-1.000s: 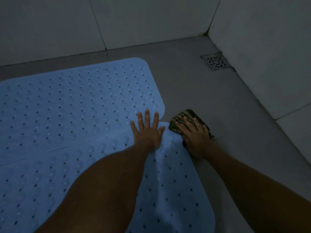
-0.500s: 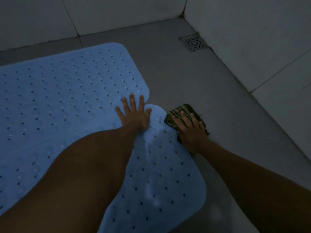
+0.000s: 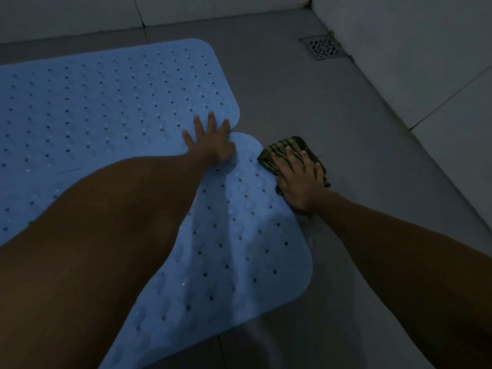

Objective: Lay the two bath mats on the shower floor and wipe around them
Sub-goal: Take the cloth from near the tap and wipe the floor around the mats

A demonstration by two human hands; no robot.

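Two light blue perforated bath mats lie flat side by side on the grey shower floor point(image 3: 306, 107). The far mat point(image 3: 106, 102) reaches toward the back wall; the near mat point(image 3: 234, 257) runs toward me. My left hand point(image 3: 213, 142) rests flat with fingers spread where the two mats meet. My right hand point(image 3: 299, 179) presses a folded striped cloth point(image 3: 286, 147) onto the floor just right of the near mat's far corner.
A square metal drain grate point(image 3: 323, 47) sits in the far right corner. White tiled walls point(image 3: 412, 49) close the floor at the back and right. A floor tile joint point(image 3: 225, 350) runs below the near mat.
My right hand and the cloth slid a little toward me along the near mat's right edge. My left hand stayed pressed at the mats' seam. The view shifted.
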